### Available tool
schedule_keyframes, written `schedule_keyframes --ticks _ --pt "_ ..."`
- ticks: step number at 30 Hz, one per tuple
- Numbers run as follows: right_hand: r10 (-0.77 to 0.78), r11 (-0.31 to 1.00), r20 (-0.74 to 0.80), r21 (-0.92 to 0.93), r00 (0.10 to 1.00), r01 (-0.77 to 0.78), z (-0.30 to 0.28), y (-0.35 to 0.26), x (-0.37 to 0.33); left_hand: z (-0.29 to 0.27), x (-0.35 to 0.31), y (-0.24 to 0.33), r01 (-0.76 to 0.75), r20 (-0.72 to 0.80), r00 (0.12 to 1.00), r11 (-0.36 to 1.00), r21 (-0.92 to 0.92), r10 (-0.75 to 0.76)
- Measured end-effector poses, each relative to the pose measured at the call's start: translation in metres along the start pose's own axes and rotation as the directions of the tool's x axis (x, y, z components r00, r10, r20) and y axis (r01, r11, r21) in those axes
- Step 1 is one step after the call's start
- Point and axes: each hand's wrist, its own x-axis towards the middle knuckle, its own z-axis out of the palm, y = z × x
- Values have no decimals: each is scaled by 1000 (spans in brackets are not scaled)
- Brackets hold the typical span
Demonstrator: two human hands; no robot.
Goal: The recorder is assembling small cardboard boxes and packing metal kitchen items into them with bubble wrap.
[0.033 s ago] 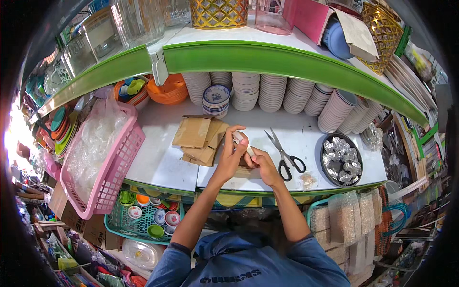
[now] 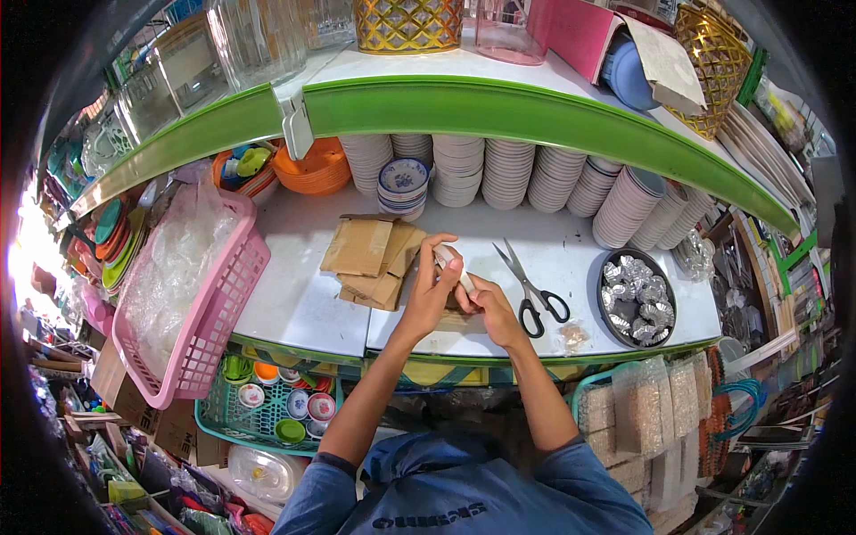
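Above the front part of the white shelf, my left hand (image 2: 430,290) curls around a narrow, pale roll (image 2: 459,270) that looks like tape seen edge-on. My right hand (image 2: 489,308) meets it from the other side, its fingers closed at the lower end of the roll; what its fingertips pinch is partly hidden. Under the hands lies some brown cardboard, mostly covered by them. Left of my hands rests a loose pile of flat cardboard pieces (image 2: 370,254). To the right, black-handled scissors (image 2: 532,290) lie with their blades parted.
A round dark tray (image 2: 606,314) holds shiny foil-like cups at the right. Stacked bowls (image 2: 459,169) line the back under a green-edged upper shelf (image 2: 535,111). A pink basket (image 2: 201,339) with clear plastic stands left; a teal basket (image 2: 209,415) of small bowls sits below.
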Motion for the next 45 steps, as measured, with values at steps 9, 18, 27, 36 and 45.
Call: schedule_keyframes --ticks 9,18,27,36,45 --pt "-3 1000 -43 18 999 4 5 -8 -1 2 0 7 28 -6 1000 1000 10 -28" --pt "-17 999 18 48 1000 17 -3 0 -1 4 0 7 40 21 999 999 8 -40" --pt "39 997 -64 74 997 -34 1 -2 -3 5 0 15 71 22 997 995 -75 -70" --pt "39 997 -50 62 998 -36 3 -8 -3 3 1 10 46 29 999 999 -27 -46" --pt "7 997 -78 81 997 0 7 -16 -2 3 -1 13 58 29 998 998 1 -58"
